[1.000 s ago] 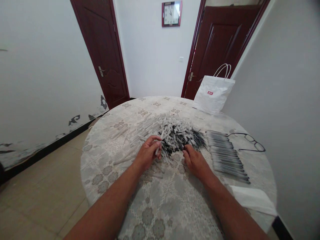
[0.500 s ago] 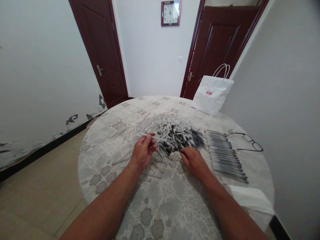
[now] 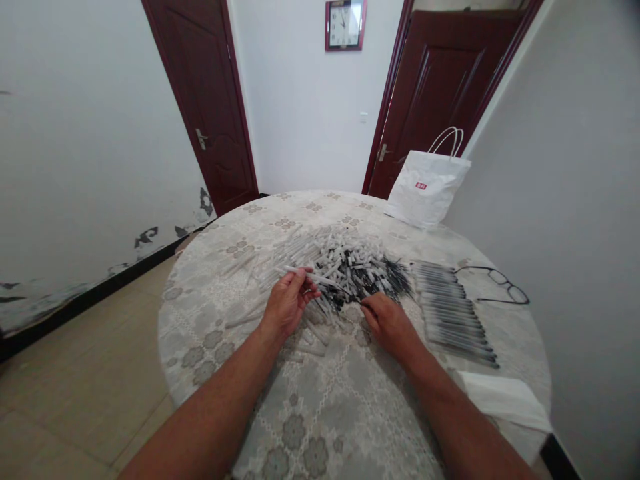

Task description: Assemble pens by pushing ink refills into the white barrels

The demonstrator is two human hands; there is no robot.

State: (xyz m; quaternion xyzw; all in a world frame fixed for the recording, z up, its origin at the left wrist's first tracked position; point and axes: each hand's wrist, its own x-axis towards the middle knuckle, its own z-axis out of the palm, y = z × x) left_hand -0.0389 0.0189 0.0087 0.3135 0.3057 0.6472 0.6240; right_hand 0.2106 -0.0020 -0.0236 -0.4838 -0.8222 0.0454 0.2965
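Observation:
My left hand (image 3: 291, 300) pinches a slim whitish pen barrel (image 3: 320, 278) between thumb and fingertips, over the front of a heap. Its other fingers curl loosely below. To the right, my right hand (image 3: 387, 317) is closed on a thin dark pen refill (image 3: 359, 302), which points left toward the barrel. Whether the two parts touch is too small to tell. The heap mixes clear pen barrels (image 3: 295, 250), short white pieces (image 3: 357, 247) and thin black refills (image 3: 400, 280). Several more clear barrels (image 3: 250, 315) lie loose beside my left hand.
A row of pens (image 3: 453, 310) lies right of my right hand, with black-framed glasses (image 3: 505, 283) beyond. A white paper bag (image 3: 427, 187) stands at the table's back right. Something white and folded (image 3: 505, 400) lies by my right forearm. A patterned cloth (image 3: 320, 413) covers the round table.
My left hand has shifted slightly right with the barrel, nearer the dark refill in my right hand. My right hand has barely moved. The whole view has shifted slightly.

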